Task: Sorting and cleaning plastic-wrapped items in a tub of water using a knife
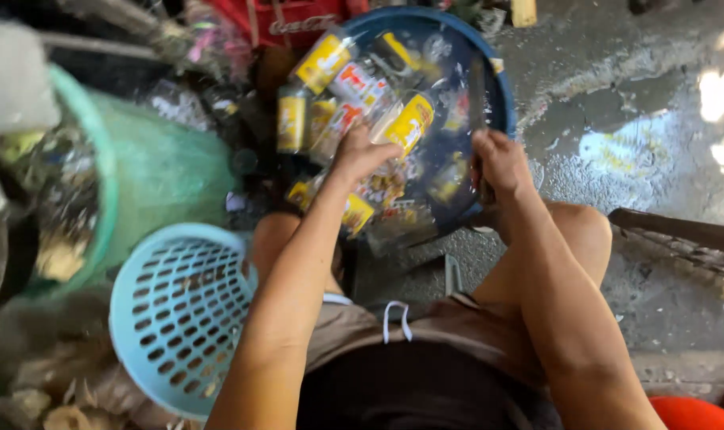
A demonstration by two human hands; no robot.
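- At your twelve o'clock, glass bottles (pixel 354 87) with yellow and red-and-white labels lie in the blue basin (pixel 501 87).
- One yellow-labelled bottle (pixel 408 123) lies just by your left hand (pixel 360 155).
- At eleven o'clock stands a red crate (pixel 286 20) with white lettering.

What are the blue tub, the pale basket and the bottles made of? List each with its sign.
Blue tub: probably plastic; even colour, smooth rolled rim.
Pale basket: plastic; a moulded grid of slots, matte light blue.
Bottles: likely clear glass, though clear plastic is possible; see-through bodies with bright glints and yellow labels. The left hand rests on one.
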